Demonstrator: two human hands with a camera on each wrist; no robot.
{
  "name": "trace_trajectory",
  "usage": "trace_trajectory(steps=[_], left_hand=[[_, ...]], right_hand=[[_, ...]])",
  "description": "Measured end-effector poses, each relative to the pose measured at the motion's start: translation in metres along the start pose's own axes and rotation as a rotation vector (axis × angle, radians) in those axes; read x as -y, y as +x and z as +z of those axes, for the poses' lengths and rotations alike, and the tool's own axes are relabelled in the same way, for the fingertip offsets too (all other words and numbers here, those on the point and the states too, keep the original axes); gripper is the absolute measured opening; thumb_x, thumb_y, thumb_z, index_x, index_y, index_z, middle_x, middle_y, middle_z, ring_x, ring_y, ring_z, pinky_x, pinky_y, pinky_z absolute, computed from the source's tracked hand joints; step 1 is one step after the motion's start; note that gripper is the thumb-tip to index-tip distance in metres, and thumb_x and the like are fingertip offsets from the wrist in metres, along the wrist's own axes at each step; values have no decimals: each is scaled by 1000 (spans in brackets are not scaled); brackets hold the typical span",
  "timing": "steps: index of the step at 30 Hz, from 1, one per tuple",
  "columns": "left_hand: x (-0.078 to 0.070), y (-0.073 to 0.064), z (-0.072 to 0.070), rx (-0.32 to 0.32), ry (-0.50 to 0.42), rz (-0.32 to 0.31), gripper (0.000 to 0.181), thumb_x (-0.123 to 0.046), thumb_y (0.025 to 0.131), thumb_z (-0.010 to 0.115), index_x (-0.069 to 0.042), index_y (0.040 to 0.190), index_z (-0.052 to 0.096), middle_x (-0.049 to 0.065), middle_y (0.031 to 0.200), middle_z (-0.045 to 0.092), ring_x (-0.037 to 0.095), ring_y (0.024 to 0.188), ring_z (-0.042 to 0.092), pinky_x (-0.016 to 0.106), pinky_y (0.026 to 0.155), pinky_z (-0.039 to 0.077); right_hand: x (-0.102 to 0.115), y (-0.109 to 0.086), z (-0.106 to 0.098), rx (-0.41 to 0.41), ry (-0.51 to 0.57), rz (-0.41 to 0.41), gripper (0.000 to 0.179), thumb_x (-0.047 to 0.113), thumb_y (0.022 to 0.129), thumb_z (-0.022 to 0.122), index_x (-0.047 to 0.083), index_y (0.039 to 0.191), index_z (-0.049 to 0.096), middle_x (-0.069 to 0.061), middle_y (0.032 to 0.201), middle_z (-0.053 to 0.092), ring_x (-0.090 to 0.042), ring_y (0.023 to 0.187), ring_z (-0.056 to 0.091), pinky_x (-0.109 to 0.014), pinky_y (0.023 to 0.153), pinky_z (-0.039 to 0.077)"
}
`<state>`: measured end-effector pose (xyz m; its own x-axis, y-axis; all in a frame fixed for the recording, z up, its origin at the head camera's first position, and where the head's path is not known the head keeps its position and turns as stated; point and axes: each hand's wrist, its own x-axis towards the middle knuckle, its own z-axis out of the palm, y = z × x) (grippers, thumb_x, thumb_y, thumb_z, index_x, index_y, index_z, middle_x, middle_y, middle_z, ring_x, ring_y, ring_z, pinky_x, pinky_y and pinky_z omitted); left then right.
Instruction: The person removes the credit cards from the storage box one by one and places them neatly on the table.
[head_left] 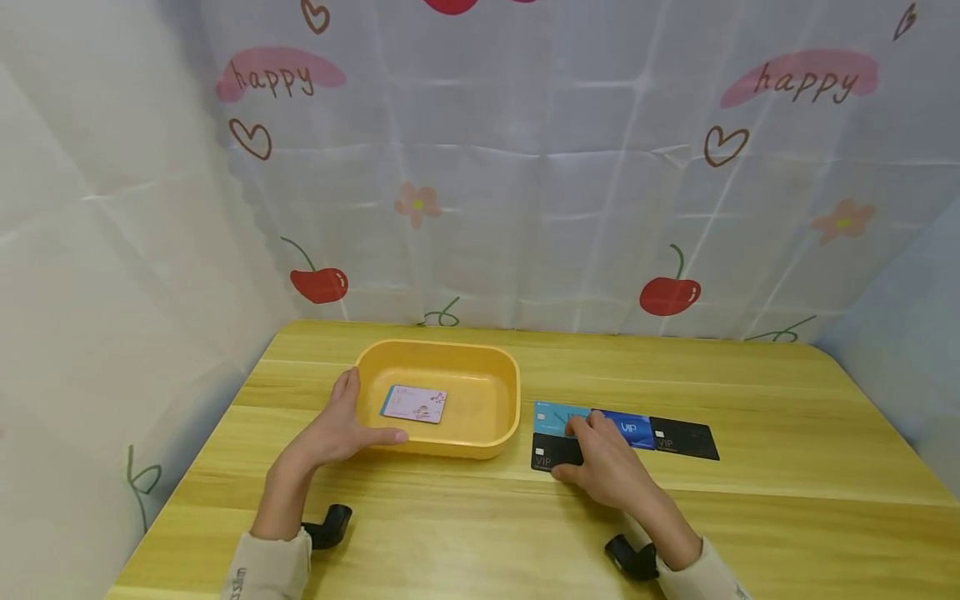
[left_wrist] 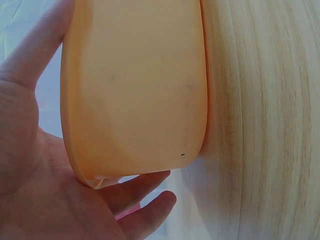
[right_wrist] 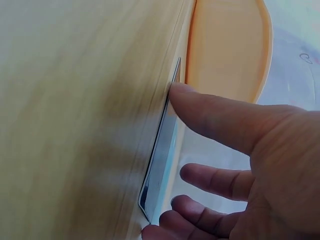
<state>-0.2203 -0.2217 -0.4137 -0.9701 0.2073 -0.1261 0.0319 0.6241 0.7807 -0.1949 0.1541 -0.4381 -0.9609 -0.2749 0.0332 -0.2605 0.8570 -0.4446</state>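
Observation:
A yellow plastic bin (head_left: 480, 450) stands on the table, and a pink card (head_left: 414, 404) lies inside it, with a blue edge showing at its left. My left hand (head_left: 341, 429) holds the bin's left end, its thumb over the front rim and its fingers round the corner. Right of the bin, my right hand (head_left: 611, 467) is over a black VIP card (head_left: 551, 451), the thumb (right_wrist: 182, 95) touching that card's near edge. The other fingers bend above the cards, partly covering a light blue card (head_left: 551, 419) and a dark blue VIP card (head_left: 633, 429).
Another black VIP card (head_left: 684, 438) lies at the right end of the back row. The wooden table (head_left: 465, 525) meets a white printed curtain (head_left: 525, 208) at its far edge. Black wrist mounts (head_left: 327, 527) stick out at both wrists.

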Motion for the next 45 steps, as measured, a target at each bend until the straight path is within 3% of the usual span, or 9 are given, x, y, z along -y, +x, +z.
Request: trace_trajectory(steps=[20,28,37,45], left_hand=[[2,-1,-2,0,15,-10,138,-47,74,85,8,151,-15,27,158,-8,45,143,10,57,114,16],[0,-1,-3,-1,10,-4,138,-47,74,85,8,151,-14,27,158,-8,45,142,11,57,114,16],[-1,-1,-2,-1,-17,6,138,-45,73,86,7,151,-15,26,158,-7,44,142,12,57,114,16],[0,0,-1,-8,-11,7,138,-45,73,86,7,152,-14,26,158,-4,43,140,16,56,114,19]], right_hand=[[2,3,1,-67,16,-39,33,24,86,79,3,106,65,-4,86,42,-18,73,35,-35,66,31],[9,4,-2,-205,116,-59,24,19,88,77,4,103,68,-6,95,59,-19,81,55,-37,70,49],[28,-3,-4,-352,247,-182,20,9,87,76,5,103,66,-6,92,61,-16,81,56,-35,70,51],[55,-3,1,-371,325,-280,23,4,84,78,6,103,65,-1,91,58,-20,80,54,-36,69,50]])
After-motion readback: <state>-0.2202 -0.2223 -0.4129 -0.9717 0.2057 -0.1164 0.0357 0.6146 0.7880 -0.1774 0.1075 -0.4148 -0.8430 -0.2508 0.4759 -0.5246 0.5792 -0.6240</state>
